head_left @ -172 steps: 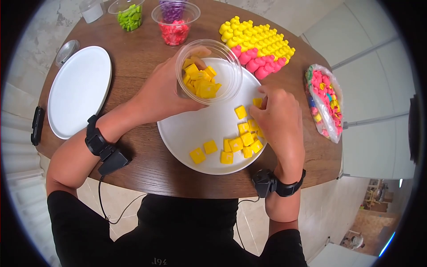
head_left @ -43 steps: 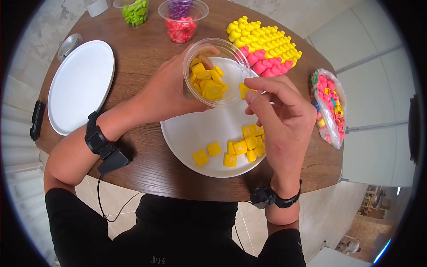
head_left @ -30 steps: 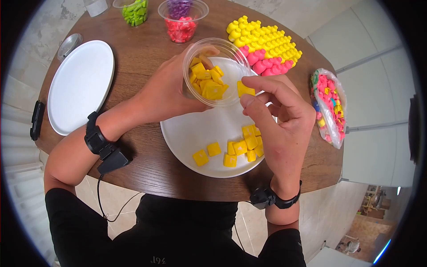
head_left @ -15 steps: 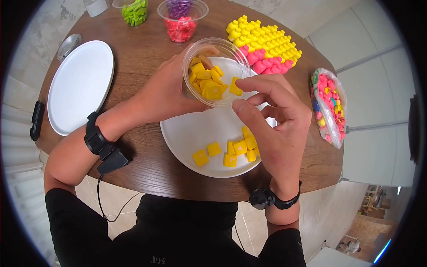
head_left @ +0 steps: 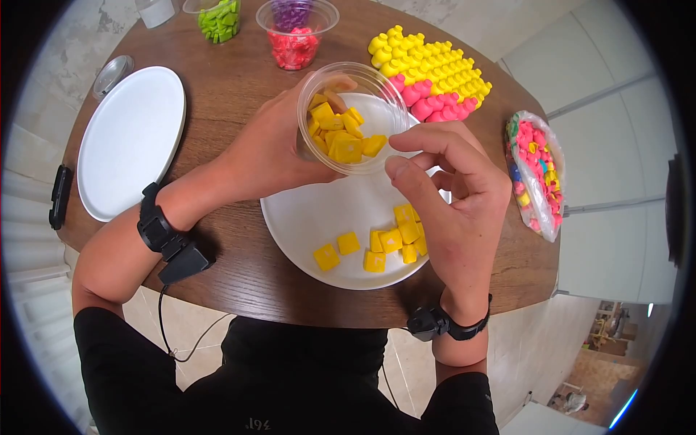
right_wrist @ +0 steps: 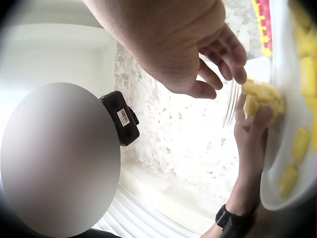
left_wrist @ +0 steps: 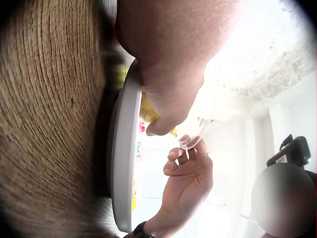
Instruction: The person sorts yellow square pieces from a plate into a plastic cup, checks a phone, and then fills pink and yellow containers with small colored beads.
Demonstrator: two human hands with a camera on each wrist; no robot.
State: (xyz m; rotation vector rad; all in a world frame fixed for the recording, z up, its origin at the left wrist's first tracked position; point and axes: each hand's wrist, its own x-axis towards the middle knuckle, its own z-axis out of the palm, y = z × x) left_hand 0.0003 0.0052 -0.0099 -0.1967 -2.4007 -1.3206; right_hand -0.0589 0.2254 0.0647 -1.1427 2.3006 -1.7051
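My left hand [head_left: 279,134] grips a clear plastic cup [head_left: 396,109], tilted so its mouth faces me, over the white round plate [head_left: 308,221]. Yellow square pieces [head_left: 345,150] fill its lower part, and one separate yellow square [head_left: 373,146] lies at their right edge. At the cup's right rim is my right hand [head_left: 464,188], thumb and forefinger apart with nothing between them. More yellow squares [head_left: 391,240] are grouped on the plate's near right side, partly hidden by that hand. In the right wrist view, the left hand's thumb [right_wrist: 261,118] lies along the cup.
An empty oval-looking white plate [head_left: 130,145] is at left. Cups of green pieces [head_left: 220,22] and red pieces [head_left: 293,49] stand at the back. Yellow bottle shapes [head_left: 431,61] and pink ones [head_left: 442,107] lie back right, near a plastic bag of colourful pieces [head_left: 536,174].
My right hand has picked a yellow square off the plate, brought it left to the cup and let it fall in. The left hand keeps holding the cup, slightly further right than before.
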